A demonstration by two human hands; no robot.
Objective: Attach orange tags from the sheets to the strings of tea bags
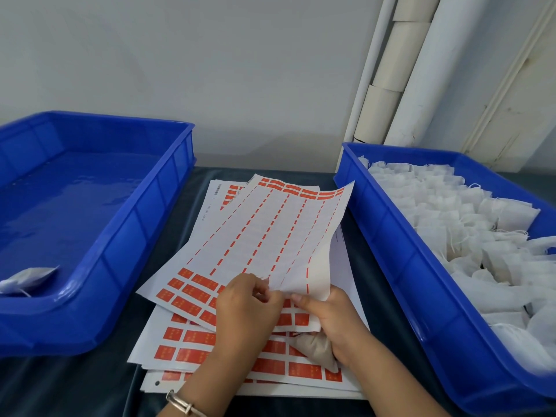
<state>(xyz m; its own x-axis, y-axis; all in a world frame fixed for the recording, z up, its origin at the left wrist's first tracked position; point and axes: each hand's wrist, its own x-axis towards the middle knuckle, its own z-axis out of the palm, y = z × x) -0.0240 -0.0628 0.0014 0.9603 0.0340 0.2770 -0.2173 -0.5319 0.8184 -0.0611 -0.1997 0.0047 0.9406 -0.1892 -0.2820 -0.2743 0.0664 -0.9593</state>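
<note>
Just above the tea bag (316,347) clutched under the right hand (331,320), both hands pinch the top sheet's (255,233) near edge; the left hand (249,302) is nearer the remaining orange tags (192,290).

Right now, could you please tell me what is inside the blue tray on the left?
The left blue tray holds one white tea bag in its near corner; the rest of the visible floor is bare blue plastic. The near wall hides a strip of the floor.

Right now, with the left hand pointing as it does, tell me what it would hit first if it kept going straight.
The left hand points up and right. It would likely first meet the lifted sheet it is already touching, then the right hand beside it. Depth is unclear from this single view.
</note>
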